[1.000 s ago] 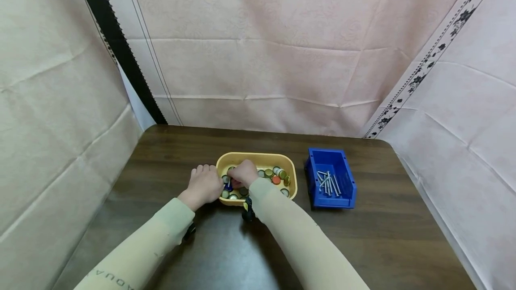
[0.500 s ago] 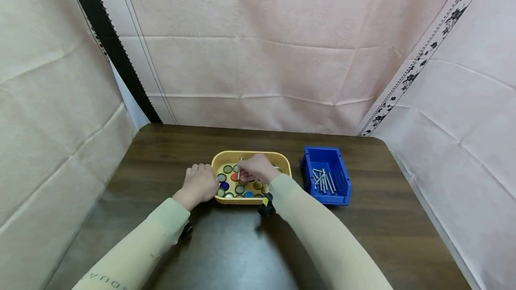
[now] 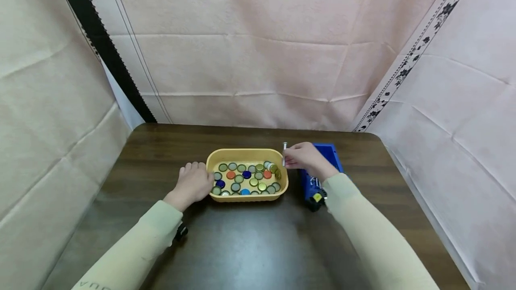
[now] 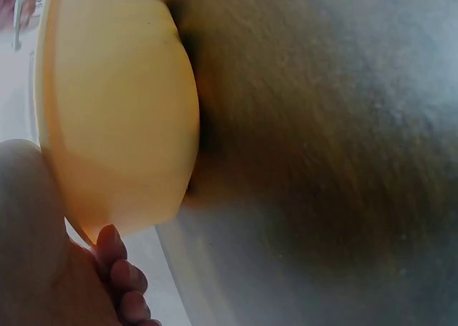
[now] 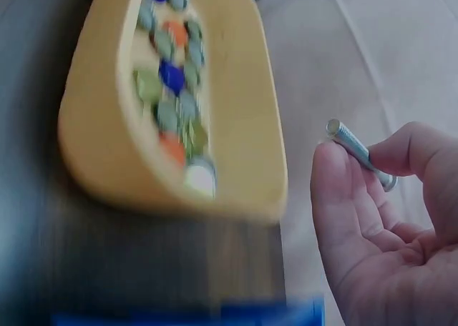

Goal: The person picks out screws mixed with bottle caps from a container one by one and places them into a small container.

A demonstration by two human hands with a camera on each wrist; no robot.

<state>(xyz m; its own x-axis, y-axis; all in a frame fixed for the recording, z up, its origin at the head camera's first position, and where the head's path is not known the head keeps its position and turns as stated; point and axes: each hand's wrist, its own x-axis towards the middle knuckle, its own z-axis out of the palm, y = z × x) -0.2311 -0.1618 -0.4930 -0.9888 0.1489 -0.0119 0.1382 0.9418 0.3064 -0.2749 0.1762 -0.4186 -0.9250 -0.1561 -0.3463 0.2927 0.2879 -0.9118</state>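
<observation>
A yellow plastic tub (image 3: 278, 195) holds several bottle caps (image 3: 247, 174) in gold, silver, blue and orange. At its left end my left hand (image 3: 194, 181) grips the rim; the left wrist view shows the thumb side over the edge and curled fingertips (image 4: 129, 277) by the outer wall. My right hand (image 3: 308, 160) is raised just right of the tub, in front of the blue bin. Between thumb and fingers it pinches a silver bolt (image 3: 284, 153), held roughly upright. The right wrist view shows the bolt's blunt threaded end near the fingertips and its head by the thumb.
The blue bin (image 3: 328, 150) stands right of the tub, partly hidden by my right hand and wrist camera; some bolts (image 3: 316, 182) show inside. Dark wooden table (image 3: 242, 236) lies beneath. Pale cloth (image 3: 242, 66) hangs behind and at both sides.
My right hand has lifted out of the tub with the bolt and moved right, toward the blue bin. The left hand stays on the tub's rim. The head view has shifted slightly.
</observation>
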